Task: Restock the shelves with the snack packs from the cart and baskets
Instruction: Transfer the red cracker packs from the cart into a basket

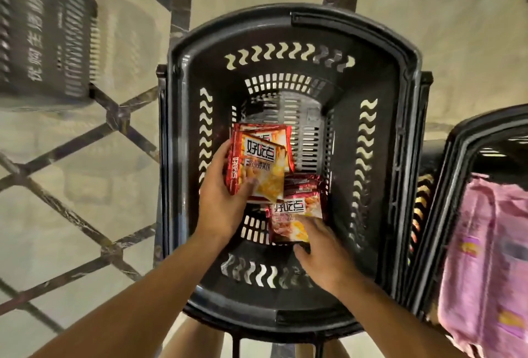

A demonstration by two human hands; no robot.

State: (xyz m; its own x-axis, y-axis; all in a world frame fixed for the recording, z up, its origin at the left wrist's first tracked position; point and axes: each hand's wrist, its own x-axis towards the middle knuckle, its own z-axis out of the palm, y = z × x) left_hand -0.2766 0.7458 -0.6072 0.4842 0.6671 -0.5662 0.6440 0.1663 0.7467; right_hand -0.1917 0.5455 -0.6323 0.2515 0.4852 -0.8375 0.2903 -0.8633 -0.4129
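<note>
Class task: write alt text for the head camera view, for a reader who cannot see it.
Seen from above, a person's left hand holds a stack of red snack packs over a black plastic basket, while the right hand reaches for more packs inside. A second basket with pink packs sits at right.

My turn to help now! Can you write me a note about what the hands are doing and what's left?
Left hand: grips a stack of red snack packs above the black basket.
Right hand: reaching for the darker red packs lying in the basket; grip unclear.
Pink packs wait in the basket on the right.
Done: some packs gathered.
Left: empty both baskets and shelve everything.
</note>
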